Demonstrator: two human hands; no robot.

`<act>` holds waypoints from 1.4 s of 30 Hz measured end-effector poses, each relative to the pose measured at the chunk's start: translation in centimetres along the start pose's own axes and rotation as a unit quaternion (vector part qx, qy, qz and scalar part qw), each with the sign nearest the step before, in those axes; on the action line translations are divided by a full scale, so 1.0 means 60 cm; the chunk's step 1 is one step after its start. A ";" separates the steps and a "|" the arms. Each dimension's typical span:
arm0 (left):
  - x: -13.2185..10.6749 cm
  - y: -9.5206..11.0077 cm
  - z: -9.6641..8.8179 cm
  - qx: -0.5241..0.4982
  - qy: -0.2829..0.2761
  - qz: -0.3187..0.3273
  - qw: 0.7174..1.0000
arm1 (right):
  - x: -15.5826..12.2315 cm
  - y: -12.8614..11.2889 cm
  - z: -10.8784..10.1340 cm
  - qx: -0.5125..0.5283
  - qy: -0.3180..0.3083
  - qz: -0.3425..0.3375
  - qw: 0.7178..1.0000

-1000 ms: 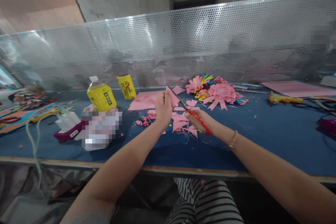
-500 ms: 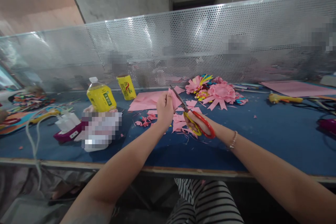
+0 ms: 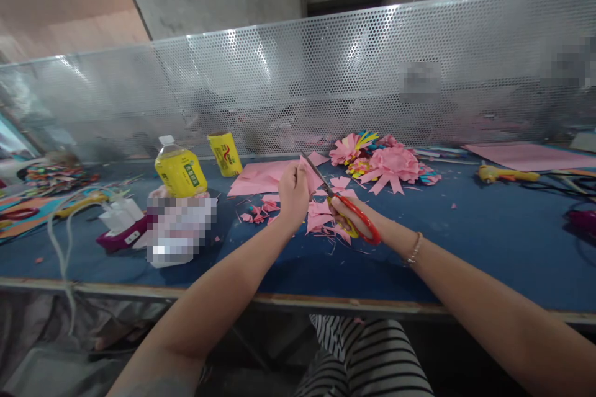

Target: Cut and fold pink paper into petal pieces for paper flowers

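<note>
My left hand (image 3: pixel 294 187) pinches a folded piece of pink paper (image 3: pixel 311 178) above the blue table. In my right hand (image 3: pixel 347 212) are scissors (image 3: pixel 367 223) with red and yellow handles, their blades pointing up along the edge of that paper. Pink paper scraps (image 3: pixel 319 217) lie under both hands. Behind my left hand is a larger pink sheet (image 3: pixel 254 178) flat on the table. To the right, beyond the scissors, sits a heap of pink paper flowers (image 3: pixel 393 164) with some yellow and blue strips.
At left stand a bottle (image 3: pixel 179 167) with a yellow label and a yellow can (image 3: pixel 225 154). Nearer are a purple power strip (image 3: pixel 121 237) and white cables. A yellow glue gun (image 3: pixel 505 174) and a pink sheet (image 3: pixel 526 156) lie right. A perforated metal screen (image 3: pixel 279 87) closes the back.
The scissors' handles have drawn closer together in my right hand. My left hand keeps its grip on the paper; the whole view has shifted very slightly.
</note>
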State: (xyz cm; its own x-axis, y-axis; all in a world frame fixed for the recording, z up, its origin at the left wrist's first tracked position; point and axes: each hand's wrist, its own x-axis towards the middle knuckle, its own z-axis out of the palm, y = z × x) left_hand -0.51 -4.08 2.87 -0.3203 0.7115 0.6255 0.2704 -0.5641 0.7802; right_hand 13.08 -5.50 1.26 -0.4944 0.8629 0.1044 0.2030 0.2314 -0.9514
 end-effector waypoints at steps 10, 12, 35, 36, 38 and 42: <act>-0.001 -0.003 0.001 0.001 -0.013 -0.004 1.000 | 0.009 0.013 -0.001 -0.002 0.006 -0.014 1.000; 0.000 -0.004 0.001 -0.003 -0.012 -0.010 1.000 | 0.011 0.019 -0.002 -0.013 0.006 -0.027 1.000; 0.000 -0.006 0.009 -0.082 -0.026 -0.062 0.994 | 0.000 0.002 -0.002 -0.107 0.024 -0.030 0.994; 0.000 -0.006 0.010 -0.088 -0.028 -0.066 0.994 | 0.000 0.004 -0.002 -0.113 0.026 -0.032 0.993; 0.000 -0.006 0.010 -0.097 -0.029 -0.074 0.992 | 0.001 0.006 0.000 -0.119 0.031 -0.031 0.992; -0.001 -0.005 0.010 -0.096 -0.034 -0.074 0.992 | 0.000 0.004 0.002 -0.108 0.040 -0.031 0.993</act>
State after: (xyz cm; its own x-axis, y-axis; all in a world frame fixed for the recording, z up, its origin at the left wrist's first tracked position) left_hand -0.05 -3.72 2.62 -0.2806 0.8156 0.5060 0.0439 -0.5157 0.8556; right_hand 13.03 -5.49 1.01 -0.4439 0.8754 0.1915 0.3548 0.3679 -0.8595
